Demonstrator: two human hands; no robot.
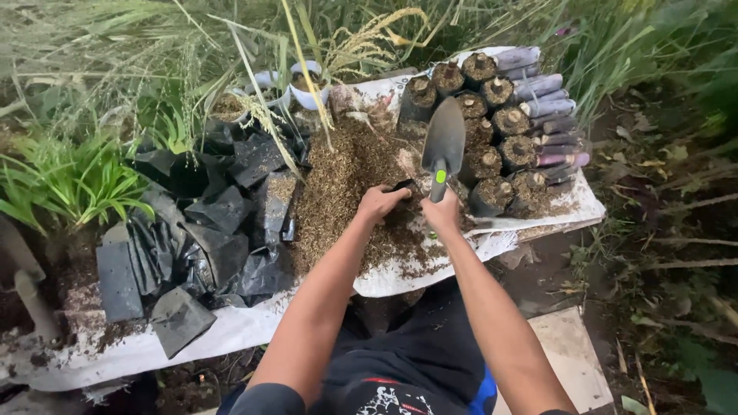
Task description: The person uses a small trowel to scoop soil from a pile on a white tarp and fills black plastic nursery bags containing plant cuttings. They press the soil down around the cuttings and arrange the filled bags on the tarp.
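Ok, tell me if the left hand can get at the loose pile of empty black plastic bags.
Probably yes: the left hand rests on the brown soil heap, and the empty black plastic bags lie just left of it with nothing between.

The trowel (pixel 443 138) has a dull grey metal blade and a smooth plastic handle with a green dot. At nine o'clock, the empty bags (pixel 201 230) are thin, shiny black plastic, all crinkled. The soil (pixel 338 184) looks rough and crumbly. The sheet (pixel 231 327) underneath is white, matt, woven plastic.
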